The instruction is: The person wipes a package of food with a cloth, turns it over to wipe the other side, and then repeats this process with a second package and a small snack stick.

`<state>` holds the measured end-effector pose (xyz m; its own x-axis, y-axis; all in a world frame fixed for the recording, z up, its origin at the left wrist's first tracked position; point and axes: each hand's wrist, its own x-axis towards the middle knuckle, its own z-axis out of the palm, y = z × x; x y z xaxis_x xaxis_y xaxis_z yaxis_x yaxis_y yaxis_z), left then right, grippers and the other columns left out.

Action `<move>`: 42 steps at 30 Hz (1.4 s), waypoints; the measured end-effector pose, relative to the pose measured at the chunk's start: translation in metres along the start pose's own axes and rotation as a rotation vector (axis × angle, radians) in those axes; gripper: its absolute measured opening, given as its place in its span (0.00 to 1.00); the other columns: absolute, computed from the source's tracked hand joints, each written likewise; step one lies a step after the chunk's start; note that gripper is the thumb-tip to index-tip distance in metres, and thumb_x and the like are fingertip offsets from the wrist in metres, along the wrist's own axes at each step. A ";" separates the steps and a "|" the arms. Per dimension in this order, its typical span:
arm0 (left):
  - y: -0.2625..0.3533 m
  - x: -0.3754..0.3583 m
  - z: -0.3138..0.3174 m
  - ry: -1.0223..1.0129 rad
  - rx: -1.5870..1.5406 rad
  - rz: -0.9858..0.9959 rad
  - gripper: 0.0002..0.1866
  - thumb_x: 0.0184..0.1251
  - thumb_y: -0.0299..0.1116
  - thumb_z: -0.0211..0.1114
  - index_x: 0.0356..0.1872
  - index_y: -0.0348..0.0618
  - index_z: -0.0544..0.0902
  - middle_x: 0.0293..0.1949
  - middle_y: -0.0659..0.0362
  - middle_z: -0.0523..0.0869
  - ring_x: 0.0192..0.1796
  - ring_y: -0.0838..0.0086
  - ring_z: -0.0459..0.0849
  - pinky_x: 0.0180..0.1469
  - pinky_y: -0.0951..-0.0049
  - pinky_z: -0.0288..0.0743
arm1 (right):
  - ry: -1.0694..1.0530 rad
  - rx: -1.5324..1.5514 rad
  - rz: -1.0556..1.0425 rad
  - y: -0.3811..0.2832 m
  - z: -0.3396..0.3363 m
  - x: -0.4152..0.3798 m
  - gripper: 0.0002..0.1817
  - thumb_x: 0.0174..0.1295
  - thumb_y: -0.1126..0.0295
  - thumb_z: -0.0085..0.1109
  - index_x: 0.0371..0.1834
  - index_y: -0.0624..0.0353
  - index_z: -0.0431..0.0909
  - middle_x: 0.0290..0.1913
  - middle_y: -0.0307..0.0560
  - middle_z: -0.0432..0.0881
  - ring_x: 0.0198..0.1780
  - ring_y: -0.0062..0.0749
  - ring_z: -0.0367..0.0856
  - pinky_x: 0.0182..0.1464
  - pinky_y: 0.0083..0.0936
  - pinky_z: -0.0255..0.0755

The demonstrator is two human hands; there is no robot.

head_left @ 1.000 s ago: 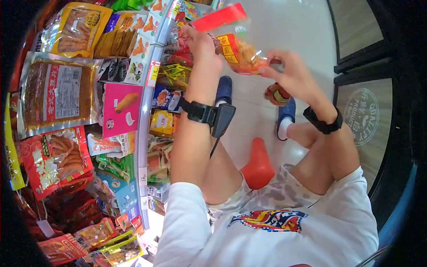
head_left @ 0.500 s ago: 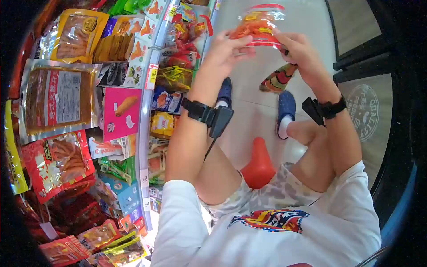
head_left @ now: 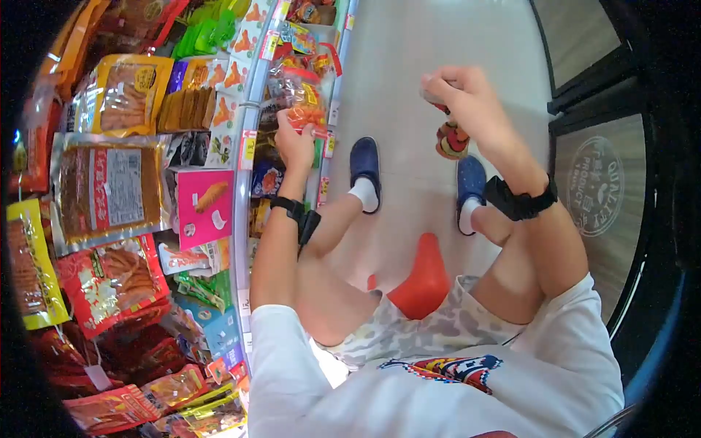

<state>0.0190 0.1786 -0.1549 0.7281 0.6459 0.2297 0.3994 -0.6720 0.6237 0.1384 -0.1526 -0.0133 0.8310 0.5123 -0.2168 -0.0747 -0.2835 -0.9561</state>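
Note:
My left hand (head_left: 294,142) is closed on the lower edge of a clear-and-red snack packet (head_left: 305,101), holding it against the lower shelf among other packets. Over the aisle floor, my right hand (head_left: 467,95) is closed, fingers curled, around the top of a narrow patterned thing (head_left: 451,142) in red, green and tan that hangs down. Its kind I cannot make out, and the fingers hide its upper end.
At left, a tilted display (head_left: 201,208) holds many bagged snacks, with a price-tag rail (head_left: 243,182) along its edge. A red plastic seat (head_left: 423,281) shows between my legs. Dark-framed wooden panels (head_left: 606,175) line the right side; blue clogs (head_left: 365,171) rest on the floor.
My left hand has carried the snack packet left and down to the lower shelf. My right hand has let go of the packet and shifted slightly left, still with the patterned thing.

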 end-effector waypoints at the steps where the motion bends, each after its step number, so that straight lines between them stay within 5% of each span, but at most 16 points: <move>1: -0.003 -0.002 0.003 0.012 0.096 0.040 0.23 0.59 0.22 0.74 0.55 0.40 0.77 0.45 0.44 0.90 0.44 0.45 0.89 0.48 0.50 0.79 | 0.013 0.021 -0.028 -0.004 0.002 -0.004 0.19 0.72 0.56 0.62 0.34 0.64 0.80 0.31 0.36 0.78 0.33 0.19 0.73 0.34 0.23 0.66; 5: -0.011 0.041 0.022 0.004 -0.045 -0.027 0.19 0.62 0.21 0.72 0.52 0.39 0.78 0.42 0.44 0.89 0.42 0.49 0.91 0.45 0.52 0.81 | 0.041 0.242 -0.181 -0.008 0.005 0.001 0.15 0.73 0.68 0.60 0.29 0.66 0.79 0.27 0.31 0.75 0.30 0.15 0.68 0.34 0.20 0.62; 9: -0.007 0.082 0.051 0.072 -0.084 -0.129 0.18 0.65 0.22 0.71 0.53 0.37 0.76 0.43 0.43 0.90 0.39 0.52 0.91 0.45 0.53 0.81 | 0.084 0.303 -0.170 -0.005 0.007 0.013 0.18 0.68 0.66 0.62 0.24 0.70 0.78 0.21 0.36 0.73 0.26 0.17 0.67 0.29 0.27 0.64; 12: -0.034 0.110 0.076 0.127 0.020 0.034 0.20 0.67 0.23 0.72 0.56 0.34 0.75 0.43 0.44 0.90 0.42 0.53 0.92 0.50 0.57 0.83 | 0.086 0.265 -0.154 -0.006 0.004 0.022 0.18 0.69 0.66 0.62 0.25 0.71 0.78 0.20 0.37 0.73 0.26 0.18 0.67 0.29 0.27 0.64; 14: -0.039 0.118 0.091 0.112 -0.348 -0.213 0.31 0.69 0.22 0.71 0.69 0.35 0.66 0.54 0.48 0.86 0.48 0.59 0.93 0.46 0.62 0.87 | 0.070 0.246 -0.149 -0.007 -0.004 0.028 0.18 0.68 0.66 0.62 0.25 0.71 0.79 0.20 0.38 0.73 0.26 0.18 0.67 0.29 0.28 0.64; 16: -0.042 0.115 0.104 0.120 -0.293 -0.170 0.45 0.64 0.20 0.75 0.77 0.38 0.56 0.71 0.45 0.73 0.60 0.57 0.88 0.47 0.66 0.88 | 0.128 0.340 -0.216 -0.008 -0.009 0.034 0.18 0.68 0.66 0.63 0.26 0.71 0.80 0.20 0.37 0.73 0.26 0.18 0.68 0.29 0.27 0.64; 19: -0.042 0.091 0.109 -0.020 -0.364 -0.163 0.51 0.62 0.17 0.74 0.80 0.38 0.49 0.79 0.45 0.60 0.64 0.55 0.86 0.53 0.66 0.86 | 0.208 0.334 -0.153 -0.014 -0.015 0.031 0.17 0.67 0.66 0.62 0.26 0.71 0.81 0.20 0.37 0.75 0.26 0.18 0.69 0.29 0.26 0.64; 22: -0.035 0.072 0.113 0.047 -0.479 -0.278 0.55 0.59 0.16 0.74 0.82 0.40 0.45 0.77 0.46 0.64 0.67 0.55 0.83 0.56 0.65 0.85 | 0.173 0.235 -0.099 -0.013 -0.021 0.023 0.16 0.67 0.67 0.62 0.27 0.71 0.81 0.21 0.38 0.77 0.26 0.18 0.70 0.30 0.25 0.65; 24: -0.026 0.058 0.109 0.142 -0.426 -0.311 0.48 0.58 0.16 0.72 0.80 0.37 0.56 0.72 0.45 0.72 0.64 0.58 0.84 0.53 0.67 0.85 | 0.158 0.215 -0.113 -0.015 -0.022 0.017 0.16 0.66 0.66 0.62 0.27 0.71 0.81 0.21 0.39 0.78 0.26 0.18 0.71 0.30 0.24 0.66; 26: -0.047 0.055 0.105 -0.237 -0.454 -0.411 0.36 0.58 0.18 0.70 0.71 0.34 0.71 0.65 0.45 0.80 0.56 0.60 0.87 0.52 0.68 0.84 | 0.143 0.205 -0.132 -0.020 -0.020 0.011 0.16 0.66 0.66 0.62 0.27 0.70 0.81 0.21 0.40 0.78 0.26 0.19 0.72 0.30 0.24 0.66; 28: 0.017 0.025 0.069 -0.444 -0.481 -0.337 0.28 0.65 0.25 0.69 0.67 0.35 0.75 0.62 0.48 0.83 0.51 0.69 0.89 0.49 0.69 0.82 | 0.153 0.125 -0.114 -0.021 -0.014 0.010 0.16 0.66 0.64 0.63 0.29 0.69 0.82 0.22 0.42 0.80 0.26 0.20 0.73 0.31 0.26 0.68; 32: 0.102 -0.025 0.009 -0.684 -0.403 0.056 0.28 0.66 0.27 0.70 0.67 0.36 0.75 0.62 0.50 0.84 0.53 0.68 0.88 0.56 0.66 0.82 | 0.140 0.124 -0.237 0.000 0.010 0.023 0.14 0.65 0.64 0.65 0.32 0.67 0.84 0.25 0.45 0.83 0.28 0.22 0.78 0.34 0.29 0.73; 34: 0.147 -0.053 -0.013 -0.647 -0.561 0.071 0.30 0.64 0.27 0.74 0.67 0.36 0.76 0.62 0.51 0.85 0.58 0.68 0.86 0.61 0.64 0.80 | 0.083 0.085 -0.390 0.004 0.024 0.025 0.12 0.64 0.64 0.66 0.37 0.66 0.85 0.29 0.46 0.86 0.31 0.25 0.83 0.38 0.29 0.78; 38: 0.173 -0.072 -0.007 -0.361 -0.447 0.437 0.34 0.56 0.27 0.79 0.65 0.35 0.76 0.60 0.49 0.86 0.60 0.61 0.86 0.64 0.60 0.78 | 0.063 0.344 -0.478 -0.008 0.021 0.009 0.14 0.63 0.70 0.68 0.49 0.65 0.85 0.41 0.46 0.89 0.44 0.27 0.86 0.49 0.27 0.80; 41: 0.175 -0.069 0.026 -0.390 -0.365 0.305 0.29 0.57 0.30 0.77 0.61 0.36 0.80 0.48 0.42 0.90 0.52 0.48 0.89 0.58 0.56 0.81 | 0.226 0.380 -0.543 -0.020 0.006 0.000 0.20 0.67 0.70 0.63 0.60 0.67 0.81 0.48 0.48 0.85 0.51 0.40 0.83 0.60 0.28 0.74; 42: 0.176 -0.070 0.034 -0.358 -0.279 0.313 0.26 0.57 0.31 0.76 0.58 0.36 0.83 0.44 0.40 0.90 0.50 0.44 0.88 0.55 0.55 0.82 | 0.248 0.280 -0.635 0.000 -0.016 0.010 0.22 0.70 0.69 0.61 0.64 0.68 0.80 0.55 0.48 0.84 0.58 0.35 0.81 0.65 0.29 0.72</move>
<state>0.0571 0.0028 -0.0864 0.9517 0.2347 0.1981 0.0060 -0.6590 0.7521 0.1560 -0.1604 -0.0129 0.8590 0.3010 0.4142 0.3517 0.2410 -0.9045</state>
